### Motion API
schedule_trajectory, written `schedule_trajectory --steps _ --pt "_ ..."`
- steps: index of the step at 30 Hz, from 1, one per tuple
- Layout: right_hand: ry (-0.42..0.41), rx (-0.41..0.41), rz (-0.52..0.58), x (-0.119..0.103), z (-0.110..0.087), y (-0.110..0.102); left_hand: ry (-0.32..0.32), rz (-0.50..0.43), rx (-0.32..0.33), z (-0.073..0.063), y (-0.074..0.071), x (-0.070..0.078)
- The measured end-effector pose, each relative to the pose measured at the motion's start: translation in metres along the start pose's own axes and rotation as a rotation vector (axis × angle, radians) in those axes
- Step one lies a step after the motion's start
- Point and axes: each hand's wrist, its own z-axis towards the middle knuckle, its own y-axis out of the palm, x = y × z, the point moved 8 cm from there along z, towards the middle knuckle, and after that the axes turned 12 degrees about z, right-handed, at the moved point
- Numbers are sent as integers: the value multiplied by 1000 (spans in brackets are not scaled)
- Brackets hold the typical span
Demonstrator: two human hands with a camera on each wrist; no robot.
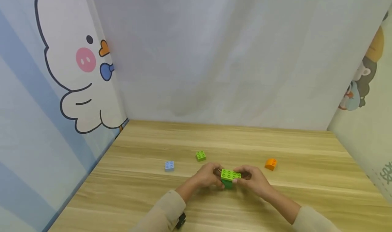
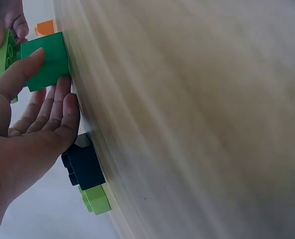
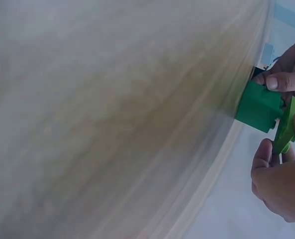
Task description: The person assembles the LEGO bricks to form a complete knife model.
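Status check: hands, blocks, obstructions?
Left hand grips dark green block; right hand pinches light green plate above it, not fully seated; orange block apart from both hands.

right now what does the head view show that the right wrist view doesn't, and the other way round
Only the head view: the orange block, the small lime block and the white cartoon figure.
Only the right wrist view: studs on the dark green block, facing the lime plate.
Both: that block and plate, the left hand, the right hand and the wooden table.
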Motion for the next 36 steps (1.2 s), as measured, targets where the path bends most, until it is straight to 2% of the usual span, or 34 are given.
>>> schedule_trajectory --steps 7,19,26,36 --pt "2 -20 -13 6 3 6 -1 79 14 -2 1 1" --pt "-19 -53 -25 3 5 8 -26 120 15 0 1 -1" --pt "-38 -83 -52 -3 8 9 -22 106 9 0 -1 -1" --pt "-88 -99 -185 -7 15 12 -42 143 12 0 -4 -3"
